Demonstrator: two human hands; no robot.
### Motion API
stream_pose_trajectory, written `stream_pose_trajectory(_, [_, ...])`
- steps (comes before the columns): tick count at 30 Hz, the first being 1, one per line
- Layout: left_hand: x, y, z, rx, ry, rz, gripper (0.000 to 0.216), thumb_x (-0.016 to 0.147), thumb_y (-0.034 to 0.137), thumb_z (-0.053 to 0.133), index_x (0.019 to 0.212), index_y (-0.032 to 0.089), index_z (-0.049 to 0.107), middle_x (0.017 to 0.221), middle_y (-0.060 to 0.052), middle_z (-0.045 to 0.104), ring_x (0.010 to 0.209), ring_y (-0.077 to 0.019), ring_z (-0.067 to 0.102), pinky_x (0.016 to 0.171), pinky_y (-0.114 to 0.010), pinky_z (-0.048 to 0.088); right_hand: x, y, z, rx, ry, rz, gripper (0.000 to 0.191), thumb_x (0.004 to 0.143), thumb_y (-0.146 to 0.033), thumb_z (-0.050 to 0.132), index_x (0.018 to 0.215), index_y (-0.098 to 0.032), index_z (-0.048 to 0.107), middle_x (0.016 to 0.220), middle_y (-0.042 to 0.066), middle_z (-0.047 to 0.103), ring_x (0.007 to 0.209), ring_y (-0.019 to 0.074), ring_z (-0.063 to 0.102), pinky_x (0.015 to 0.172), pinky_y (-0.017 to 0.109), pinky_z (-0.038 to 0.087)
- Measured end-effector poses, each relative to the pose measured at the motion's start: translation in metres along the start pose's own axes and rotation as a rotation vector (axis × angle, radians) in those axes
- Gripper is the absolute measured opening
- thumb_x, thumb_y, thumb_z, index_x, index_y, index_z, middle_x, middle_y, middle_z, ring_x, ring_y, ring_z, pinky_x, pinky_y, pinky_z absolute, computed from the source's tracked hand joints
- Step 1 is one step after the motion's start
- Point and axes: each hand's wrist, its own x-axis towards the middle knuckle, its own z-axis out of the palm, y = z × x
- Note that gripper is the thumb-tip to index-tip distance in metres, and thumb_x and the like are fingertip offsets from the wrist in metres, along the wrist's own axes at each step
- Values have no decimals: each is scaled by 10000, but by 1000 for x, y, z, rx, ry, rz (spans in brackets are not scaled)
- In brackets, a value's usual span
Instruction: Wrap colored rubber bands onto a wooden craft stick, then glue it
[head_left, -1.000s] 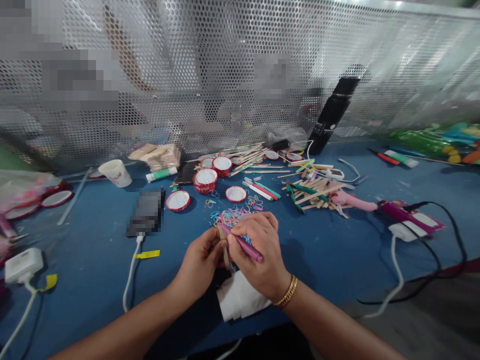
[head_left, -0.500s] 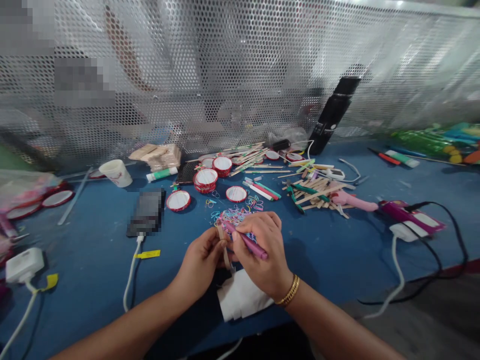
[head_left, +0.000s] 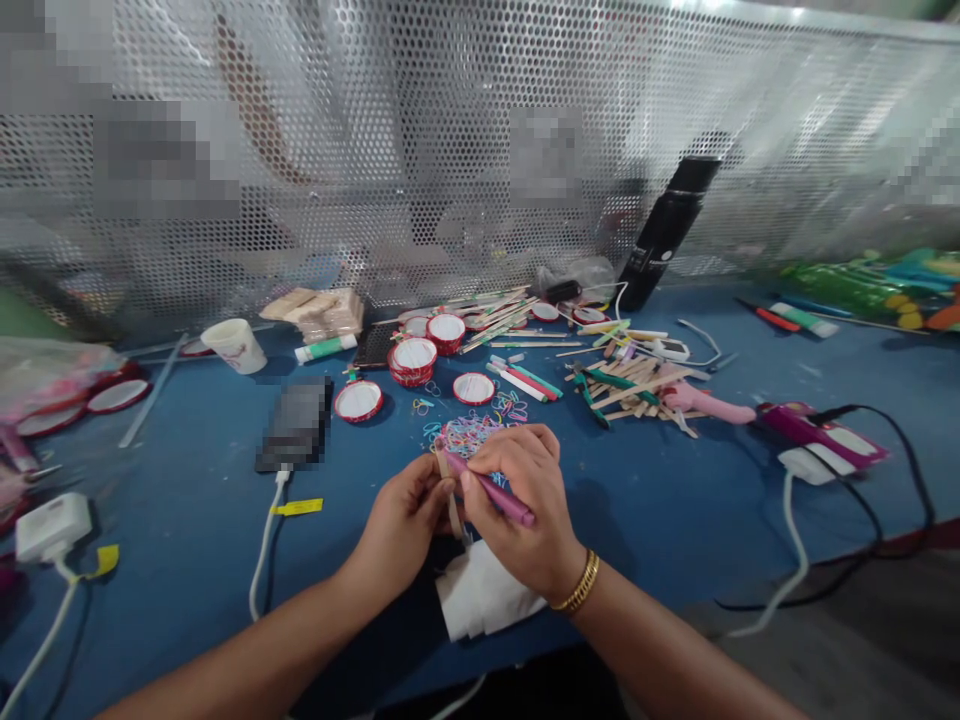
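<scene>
Craft stick point(head_left: 454, 520) is pinched in left hand point(head_left: 405, 512), fingertips closed; purple marker point(head_left: 513, 503) is gripped in right hand point(head_left: 529, 505), fingers curled. Rubber bands point(head_left: 466, 434) are heaped just beyond fingers, on blue table point(head_left: 195, 510), backed by perforated screen point(head_left: 465, 90).

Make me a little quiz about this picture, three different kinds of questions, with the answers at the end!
1. Pick one. The right hand holds: (a) a white cup, (b) a purple pen, (c) a pair of pliers.
2. True or false? The gold bracelet is on the left wrist.
3. Fill in the missing colour: the phone is plugged into a ____ cable.

Key: 1. b; 2. False; 3. white.
</scene>
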Motion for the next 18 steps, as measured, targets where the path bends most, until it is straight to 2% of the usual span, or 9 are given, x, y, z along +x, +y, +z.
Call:
stream_pose_trajectory(6, [0,1,1,18,16,8,282,801,438,698,851,174,614,773,-10,654,665,-146,612,605,-247,536,1,-1,2,-20,-32,25,71,821,-192,609,787,-228,558,753,-31,653,807,166,611,894,401,374])
stream_pose_trajectory(11, [0,4,2,-7,1,-48,300,786,445,709,873,181,595,859,-30,687,667,-160,654,622,-284,567,2,1,0,-44,11,38,72,831,-186,590,783,-233,564,751,-21,656,787,172,600,856,395,385])
stream_pose_trajectory(18, [0,0,0,48,23,19,277,814,434,687,850,169,614,756,-5,631,653,-138,588,600,-245,533,1,-2,1,-5,-22,17,83,810,-185,609,792,-237,547,761,-32,659,803,170,611,899,409,373])
